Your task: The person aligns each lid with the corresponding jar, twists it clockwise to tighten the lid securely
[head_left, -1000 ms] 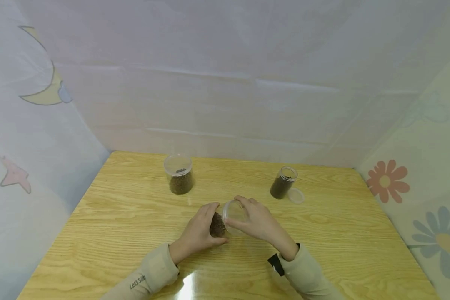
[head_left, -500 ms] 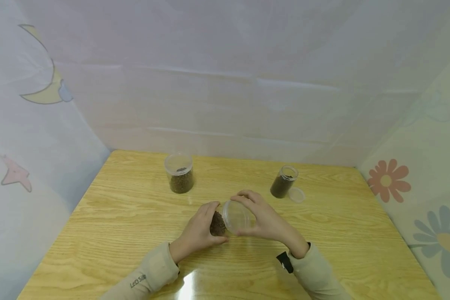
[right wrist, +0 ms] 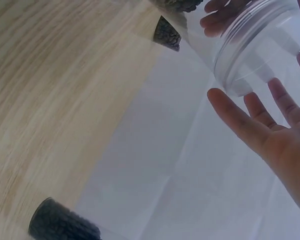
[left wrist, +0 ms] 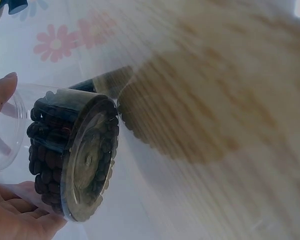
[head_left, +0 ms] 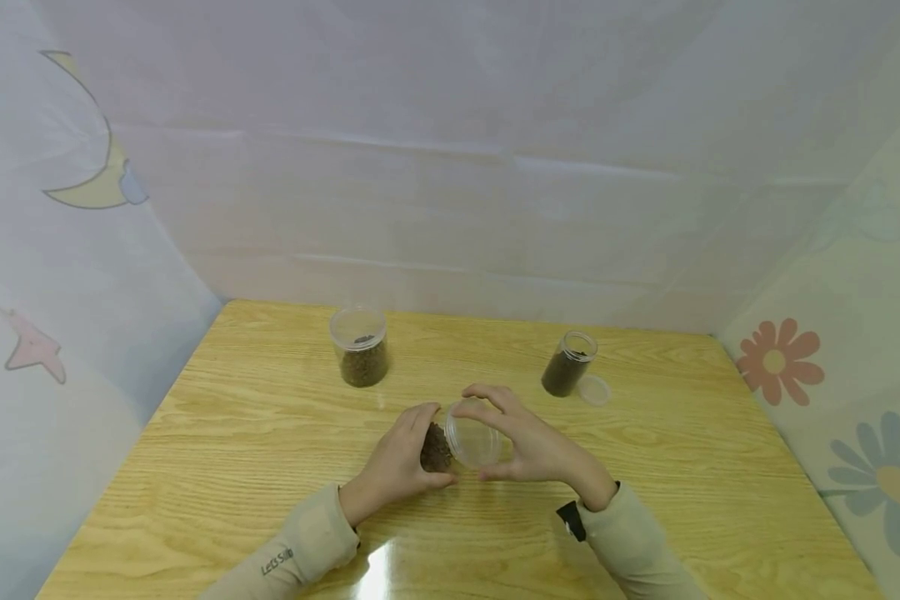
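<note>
A clear plastic jar (left wrist: pixel 55 100), part full of dark bean-like pieces (head_left: pixel 435 450), is tilted on its side with its round top facing right. My left hand (head_left: pixel 397 458) grips the jar around the filled part, fingers above and thumb below. At its other end my right hand (head_left: pixel 528 442) holds the clear lid (head_left: pixel 474 435) by its edge, index finger across the upper rim and thumb at the lower. In the right wrist view the fingertips (right wrist: pixel 275 85) lie along the lid's rim, spread apart.
A wide clear jar (head_left: pixel 362 362) with dark contents stands at the back left of the wooden table (head_left: pixel 232 433). Back right is a narrower lidless jar (head_left: pixel 562 372) of dark grains, a small round lid (head_left: pixel 594 390) beside it. A pale cloth (head_left: pixel 450 208) hangs behind.
My right hand has shifted right and turned at the wrist, its fingers and thumb now at different spots on the lid's edge. The left hand and jar have hardly moved.
</note>
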Available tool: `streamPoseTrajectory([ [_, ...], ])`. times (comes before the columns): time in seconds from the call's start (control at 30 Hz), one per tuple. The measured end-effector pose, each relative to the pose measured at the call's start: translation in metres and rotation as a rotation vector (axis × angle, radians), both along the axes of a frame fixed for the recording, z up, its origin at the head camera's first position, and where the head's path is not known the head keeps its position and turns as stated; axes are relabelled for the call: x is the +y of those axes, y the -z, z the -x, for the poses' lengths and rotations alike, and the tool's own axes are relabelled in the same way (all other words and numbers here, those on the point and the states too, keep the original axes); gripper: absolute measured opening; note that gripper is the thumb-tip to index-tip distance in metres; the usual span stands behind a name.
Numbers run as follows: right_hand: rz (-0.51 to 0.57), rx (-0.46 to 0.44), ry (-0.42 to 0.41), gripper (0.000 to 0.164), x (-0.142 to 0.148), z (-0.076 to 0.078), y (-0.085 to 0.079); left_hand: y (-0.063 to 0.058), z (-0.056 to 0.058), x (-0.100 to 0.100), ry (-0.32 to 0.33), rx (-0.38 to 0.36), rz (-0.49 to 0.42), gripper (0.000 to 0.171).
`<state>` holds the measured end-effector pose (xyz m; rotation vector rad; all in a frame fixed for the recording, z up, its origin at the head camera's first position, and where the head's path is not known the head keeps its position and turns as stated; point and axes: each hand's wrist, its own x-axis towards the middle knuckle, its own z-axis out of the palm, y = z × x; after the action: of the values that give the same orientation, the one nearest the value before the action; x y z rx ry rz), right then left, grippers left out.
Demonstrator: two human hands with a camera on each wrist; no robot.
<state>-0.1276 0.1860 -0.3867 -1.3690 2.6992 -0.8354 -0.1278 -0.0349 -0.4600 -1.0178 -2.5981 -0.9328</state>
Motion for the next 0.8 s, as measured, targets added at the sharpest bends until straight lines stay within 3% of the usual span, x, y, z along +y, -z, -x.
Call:
streamPoseTrajectory([
  [0.4, 0.013, -0.008, -0.009, 0.08, -0.0004, 0.002, 0.0017, 0.0008, -0.0001, -0.0001, 0.002, 0.02, -0.004, 0.092],
  [0.8, -0.032, -0.078, 0.115, 0.077, -0.0042, -0.0005, -0.0016, -0.0021, -0.0012, 0.0008, -0.009, -0.008, 0.003, 0.091],
])
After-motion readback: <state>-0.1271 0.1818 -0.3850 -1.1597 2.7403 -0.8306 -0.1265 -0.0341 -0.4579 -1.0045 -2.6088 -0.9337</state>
